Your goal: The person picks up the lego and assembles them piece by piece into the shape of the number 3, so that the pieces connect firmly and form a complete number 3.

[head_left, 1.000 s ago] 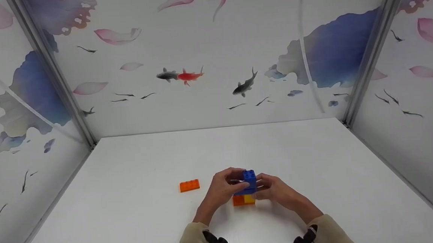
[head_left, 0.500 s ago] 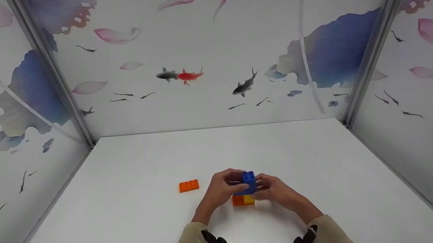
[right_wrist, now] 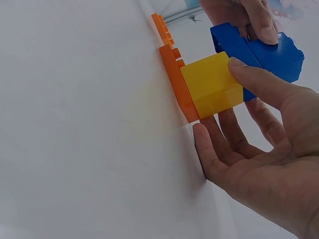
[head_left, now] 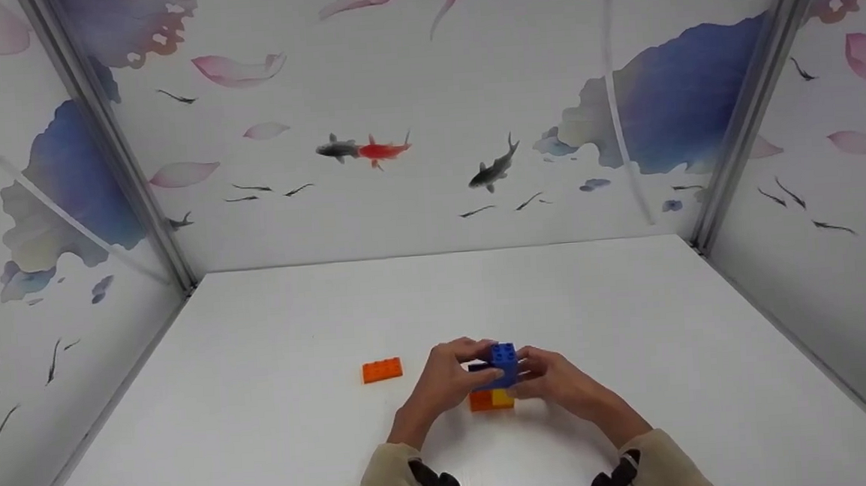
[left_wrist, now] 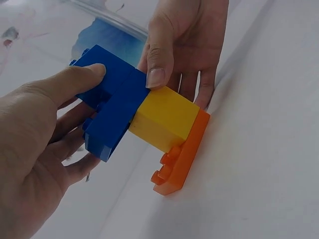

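A small stack of toy building bricks stands on the table in front of me. At its bottom lies an orange brick (left_wrist: 184, 162), with a yellow brick (left_wrist: 167, 115) on one end. Above the yellow one sits a longer blue brick (left_wrist: 110, 119), topped by another blue brick (head_left: 504, 354). My left hand (head_left: 445, 376) pinches the upper blue brick, thumb on its near side. From the other side, my right hand (head_left: 560, 387) holds the stack, its thumb on the yellow brick near the blue joint and its fingers behind. In the head view, fingers partly cover the blue bricks.
A loose orange brick (head_left: 382, 370) lies on the white table (head_left: 279, 433), left of the stack. White panels (head_left: 401, 215) printed with fish and petals enclose the table at the back and both sides.
The upper blue brick has sunk slightly onto the longer blue one early on. Both hands have otherwise kept their places around the stack; the whole view has shifted slightly.
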The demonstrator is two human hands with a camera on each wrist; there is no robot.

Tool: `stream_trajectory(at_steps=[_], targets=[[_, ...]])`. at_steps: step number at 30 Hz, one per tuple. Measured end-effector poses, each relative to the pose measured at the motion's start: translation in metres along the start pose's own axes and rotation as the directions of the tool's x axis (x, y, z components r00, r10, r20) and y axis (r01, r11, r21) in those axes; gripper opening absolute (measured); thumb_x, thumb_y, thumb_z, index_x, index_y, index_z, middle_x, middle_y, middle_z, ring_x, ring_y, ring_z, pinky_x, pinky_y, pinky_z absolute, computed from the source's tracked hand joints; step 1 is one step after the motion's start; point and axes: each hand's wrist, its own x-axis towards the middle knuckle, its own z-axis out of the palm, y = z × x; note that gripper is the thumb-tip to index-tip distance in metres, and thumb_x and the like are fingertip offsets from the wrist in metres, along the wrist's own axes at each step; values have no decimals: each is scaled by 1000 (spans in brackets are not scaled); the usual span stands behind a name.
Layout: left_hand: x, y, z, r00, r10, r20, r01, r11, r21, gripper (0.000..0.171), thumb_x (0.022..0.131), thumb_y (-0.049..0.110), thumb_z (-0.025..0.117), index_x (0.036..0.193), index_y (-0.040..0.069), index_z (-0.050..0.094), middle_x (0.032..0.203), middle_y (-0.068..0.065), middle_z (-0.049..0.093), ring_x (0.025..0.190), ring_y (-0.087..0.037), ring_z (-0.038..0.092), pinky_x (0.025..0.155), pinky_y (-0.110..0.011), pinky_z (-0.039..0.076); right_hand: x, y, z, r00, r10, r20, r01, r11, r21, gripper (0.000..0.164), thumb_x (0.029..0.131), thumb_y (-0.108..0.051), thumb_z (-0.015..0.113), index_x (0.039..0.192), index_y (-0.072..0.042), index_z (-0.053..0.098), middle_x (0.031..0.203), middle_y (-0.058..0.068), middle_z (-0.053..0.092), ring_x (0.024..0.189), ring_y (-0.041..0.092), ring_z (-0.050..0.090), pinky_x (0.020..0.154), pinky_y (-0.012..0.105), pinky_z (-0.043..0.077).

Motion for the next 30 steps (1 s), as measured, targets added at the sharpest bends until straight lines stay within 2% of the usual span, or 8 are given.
stream_trajectory(at_steps=[3,11,19,25,30], targets=[[2,1,1,1000,0,3,-1,1000,8,42,92,28,73,132,14,67,120,-7,68,118,-24,64,103,-41,53,-1,-1,-1,1000,4,-12,-4,1000,-12,39,91,-25,74,125,-12,59,134,12,62,123,28,60,103,41,54],[3,-3,3,1000,0,6,0,999,-37,41,93,28,72,132,16,67,123,-6,68,120,-23,63,109,-44,49,-1,-2,-2,999,16,-29,-17,999,-45,40,91,-27,74,126,-15,60,135,11,62,125,28,60,104,44,52],[5,-3,2,1000,-17,7,17,1000,-16,39,91,32,74,127,18,69,120,-3,70,113,-19,65,99,-37,56,-3,-1,-1,1000,8,-21,-8,1000,-11,38,90,-25,74,123,-13,60,133,10,63,125,27,59,106,44,51],[1,-4,4,999,-47,22,48,997,-66,40,91,32,74,128,19,65,126,-5,68,115,-21,65,99,-37,56,-2,0,0,999,29,-25,-29,999,-15,40,90,-25,74,126,-14,60,131,9,64,122,25,60,105,43,52],[-2,-6,0,998,-43,40,48,991,-123,42,92,31,74,130,16,64,127,-8,68,117,-25,64,101,-40,55,-1,1,2,999,28,-28,-29,999,-23,40,90,-25,75,126,-13,60,132,9,63,124,26,60,106,44,52]])
